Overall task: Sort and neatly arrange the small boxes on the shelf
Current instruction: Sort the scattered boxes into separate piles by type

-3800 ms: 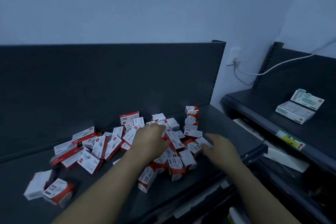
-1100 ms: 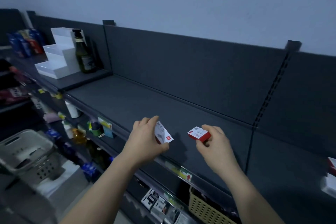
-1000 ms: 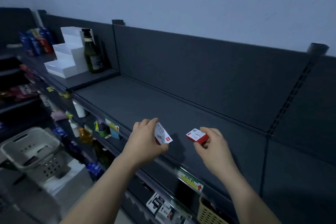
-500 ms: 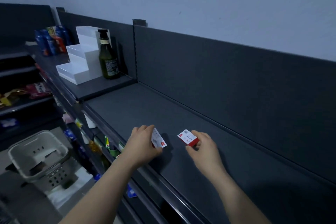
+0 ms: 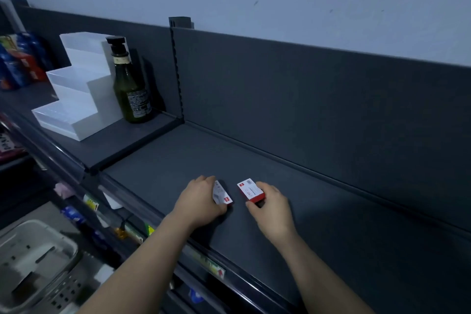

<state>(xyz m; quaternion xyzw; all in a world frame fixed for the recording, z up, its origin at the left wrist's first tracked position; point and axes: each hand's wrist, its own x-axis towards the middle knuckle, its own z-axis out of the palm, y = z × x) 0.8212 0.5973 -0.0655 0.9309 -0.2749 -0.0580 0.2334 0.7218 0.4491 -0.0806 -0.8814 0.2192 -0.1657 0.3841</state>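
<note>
1. Your left hand (image 5: pixel 200 202) lies knuckles-up, with fingers and thumb curled round a tilted box (image 5: pixel 222 196) on its right side.
2. Your right hand (image 5: pixel 271 209), just beside it, pinches a flat box (image 5: pixel 251 190) at the fingertips.
3. Both your bare forearms reach forward, converging.

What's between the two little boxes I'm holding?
Head view: only a narrow strip of bare shelf separates the left box and right box.
</note>
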